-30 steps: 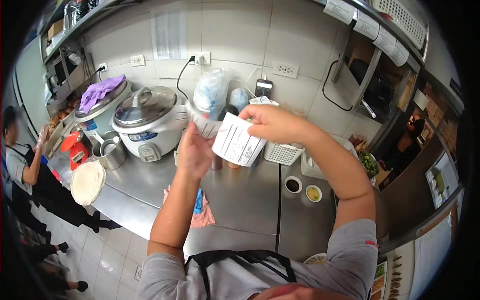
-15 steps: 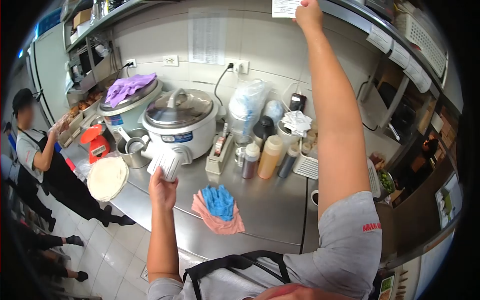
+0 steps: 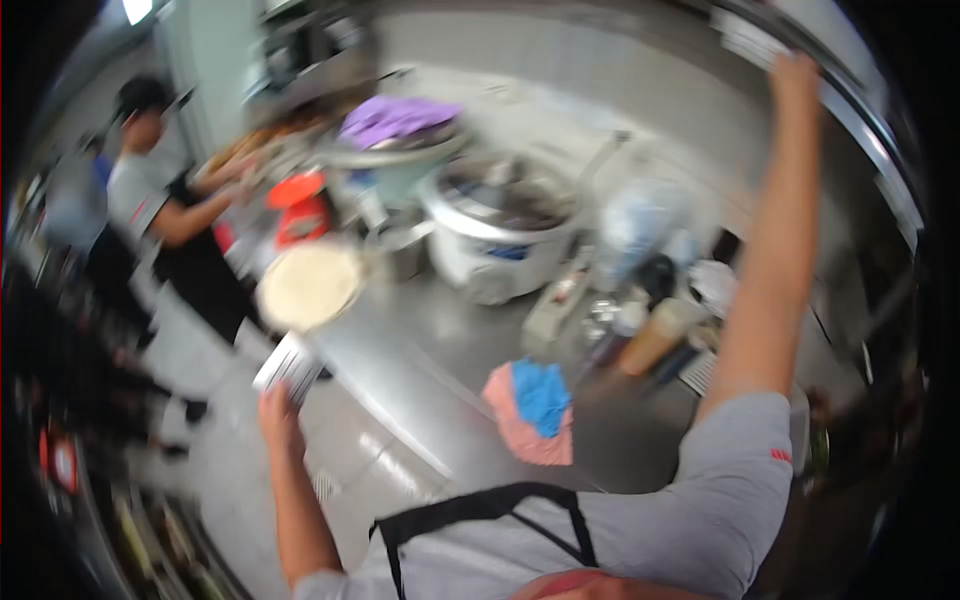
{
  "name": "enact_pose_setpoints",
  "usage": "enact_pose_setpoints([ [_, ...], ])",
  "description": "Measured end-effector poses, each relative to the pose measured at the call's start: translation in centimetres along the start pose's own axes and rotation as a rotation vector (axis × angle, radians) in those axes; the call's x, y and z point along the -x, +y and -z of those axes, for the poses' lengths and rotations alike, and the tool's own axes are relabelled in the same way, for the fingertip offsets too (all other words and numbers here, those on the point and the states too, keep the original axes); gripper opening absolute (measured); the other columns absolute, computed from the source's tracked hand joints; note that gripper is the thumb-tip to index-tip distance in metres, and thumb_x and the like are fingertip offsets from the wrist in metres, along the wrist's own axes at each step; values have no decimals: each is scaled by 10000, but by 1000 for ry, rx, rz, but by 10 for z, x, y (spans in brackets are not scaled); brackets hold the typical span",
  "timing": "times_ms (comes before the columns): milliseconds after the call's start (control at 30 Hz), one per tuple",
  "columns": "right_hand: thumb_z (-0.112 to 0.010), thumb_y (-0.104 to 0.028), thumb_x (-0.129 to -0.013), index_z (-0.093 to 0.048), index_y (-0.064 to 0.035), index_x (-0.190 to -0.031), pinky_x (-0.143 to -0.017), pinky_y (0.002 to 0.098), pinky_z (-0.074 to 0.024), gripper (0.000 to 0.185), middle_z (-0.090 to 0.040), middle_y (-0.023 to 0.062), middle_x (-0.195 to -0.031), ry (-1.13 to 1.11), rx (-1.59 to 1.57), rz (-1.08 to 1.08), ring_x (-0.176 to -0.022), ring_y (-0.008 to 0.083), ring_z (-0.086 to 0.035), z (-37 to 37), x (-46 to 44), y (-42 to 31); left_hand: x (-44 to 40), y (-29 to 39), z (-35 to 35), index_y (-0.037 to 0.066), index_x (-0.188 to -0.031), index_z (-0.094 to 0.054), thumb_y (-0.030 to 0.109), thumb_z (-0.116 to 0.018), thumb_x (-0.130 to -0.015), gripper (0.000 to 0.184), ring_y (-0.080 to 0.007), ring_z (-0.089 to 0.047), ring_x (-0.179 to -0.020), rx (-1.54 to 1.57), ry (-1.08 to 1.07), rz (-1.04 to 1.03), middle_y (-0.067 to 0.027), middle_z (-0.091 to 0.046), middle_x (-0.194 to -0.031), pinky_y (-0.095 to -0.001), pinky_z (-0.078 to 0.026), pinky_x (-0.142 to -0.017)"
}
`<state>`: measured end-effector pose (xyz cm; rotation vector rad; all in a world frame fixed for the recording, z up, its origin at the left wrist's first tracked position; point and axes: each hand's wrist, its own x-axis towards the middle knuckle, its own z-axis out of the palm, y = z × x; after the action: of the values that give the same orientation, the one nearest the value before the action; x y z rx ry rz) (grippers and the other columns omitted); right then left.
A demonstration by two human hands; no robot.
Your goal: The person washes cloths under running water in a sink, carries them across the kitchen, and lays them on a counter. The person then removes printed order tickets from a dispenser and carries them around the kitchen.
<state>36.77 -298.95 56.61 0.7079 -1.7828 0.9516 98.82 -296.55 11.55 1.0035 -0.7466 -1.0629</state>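
My left hand is closed on a printed paper slip, held up at the left beyond the counter's edge, with the floor behind it. Stretched high to the upper right, my right hand is at the metal shelf rail. Its fingers are blurred, closed at the edge of a white paper slip. On the steel counter below, between my arms, lie a blue cloth or glove and a pink cloth.
A white rice cooker stands at the back, with a second cooker under a purple cloth. Squeeze bottles are near my right arm. A pale round stack and red scale sit left. A co-worker stands beyond.
The view has swung left and is blurred. My left hand has moved away from the rice cooker, past the counter's edge, with its slip. My right arm stays raised.
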Motion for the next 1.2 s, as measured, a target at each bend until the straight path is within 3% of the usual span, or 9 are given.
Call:
enact_pose_setpoints([
  [100, -542, -419, -724, -488, -34, -1061, -804, 333, -386, 514, -521, 172, -1047, -61, -200, 69, -965, 269, -506, -11, 59, -27, 11, 35, 14, -24, -956, -523, 164, -486, -799, 248, -132, -511, -841, -164, -35, -180, -70, -555, -913, -258, -391, -765],
  [167, -560, -301, -756, -507, -38, -1026, -770, 274, -401, 380, -554, 119, -973, -322, -919, 223, -905, 185, -524, 4, 177, -114, 6, 43, 42, -17, -966, -524, 124, -483, -800, 221, -111, -501, -806, -324, -67, -280, -49, -549, -894, -231, -390, -720],
  [233, -521, -162, -798, -524, -36, -962, -674, 207, -396, 207, -541, 34, -870, -986, -1553, 290, -770, 99, -501, 11, 298, -205, 11, 56, 58, -9, -921, -544, 80, -491, -784, 172, -112, -496, -761, -343, -54, -450, -32, -538, -822, -231, -386, -696],
  [433, -497, -350, -797, -566, -15, -840, -583, 210, -403, 345, -526, 16, -667, -2168, -1585, 641, -595, 77, -482, 161, 557, -398, 44, 83, 136, 68, -802, -571, 63, -541, -696, 111, -240, -521, -763, -1027, 70, -666, -73, -542, -832, -296, -406, -673],
  [633, -518, -129, -761, -552, 38, -870, -601, 216, -425, 202, -573, 43, -766, -2202, -1771, 935, -673, 73, -513, 245, 663, -502, 61, 102, 214, 83, -767, -561, 109, -543, -671, 101, -268, -520, -663, -1458, 274, -556, -53, -547, -751, -350, -385, -572],
  [733, -479, -89, -789, -513, 36, -950, -678, 218, -420, 207, -568, 63, -860, -2240, -2148, 496, -743, 93, -527, 267, 689, -548, 62, 106, 257, 113, -741, -554, 111, -502, -710, 61, -215, -544, -707, -1348, 448, -460, -74, -554, -731, -334, -403, -615],
  [833, -449, -118, -820, -467, 25, -1019, -747, 244, -403, 245, -544, 73, -942, -2297, -2290, 335, -831, 115, -518, 282, 693, -597, 56, 131, 295, 68, -788, -553, 125, -472, -772, 101, -198, -563, -715, -957, 766, 78, -87, -580, -788, -311, -426, -625],
  [900, -436, -117, -818, -480, 22, -998, -752, 250, -396, 231, -539, 80, -942, -2410, -2283, 307, -835, 115, -508, 286, 700, -630, 35, 141, 327, 18, -858, -539, 160, -438, -816, 180, -176, -568, -737, -384, 771, -378, -92, -588, -838, -289, -442, -621],
  [1200, -446, -104, -802, -477, -5, -988, -763, 246, -380, 213, -549, 63, -924, -2804, -2212, 518, -838, 113, -507, 308, 725, -766, -25, 225, 380, 13, -1054, -431, 141, -375, -817, 276, -199, -547, -853, 143, 834, -341, -105, -527, -1008, -315, -462, -606],
])
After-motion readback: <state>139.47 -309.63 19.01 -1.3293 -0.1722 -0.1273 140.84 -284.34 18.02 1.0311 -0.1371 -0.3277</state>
